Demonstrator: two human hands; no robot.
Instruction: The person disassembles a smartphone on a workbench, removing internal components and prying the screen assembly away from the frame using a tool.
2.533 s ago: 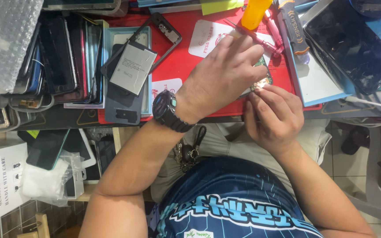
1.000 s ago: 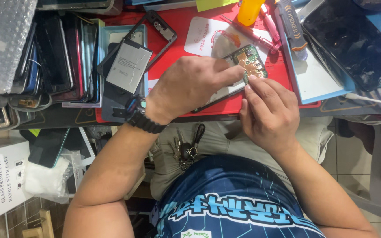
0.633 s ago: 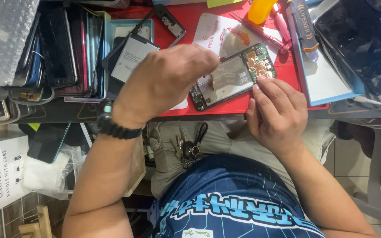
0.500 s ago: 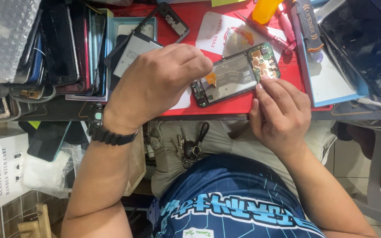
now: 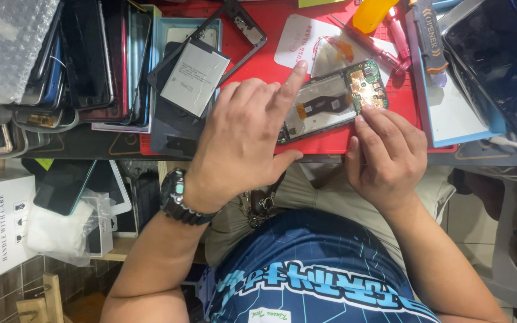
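1. Opened smartphone with its back cover off, green circuit board exposed (image 5: pixel 333 101), lies tilted on the red rubber work mat (image 5: pixel 258 18) at the near table edge, between your two hands.
2. Your left hand (image 5: pixel 243 146), black wristwatch (image 5: pixel 178 197) on the wrist, hovers over the phone's lower end; index finger stretched toward the top, other fingers loosely curled, thumb out below the phone. It grips nothing.
3. Your right hand (image 5: pixel 384 149) has its fingers bunched, tips pressing the phone's edge near the circuit board; can't tell if it pinches anything.
4. Grey rectangular phone battery (image 5: pixel 195 78) rests left of your left hand on a black phone frame.
5. Yellow plastic bottle (image 5: pixel 375 13) stands above the phone.
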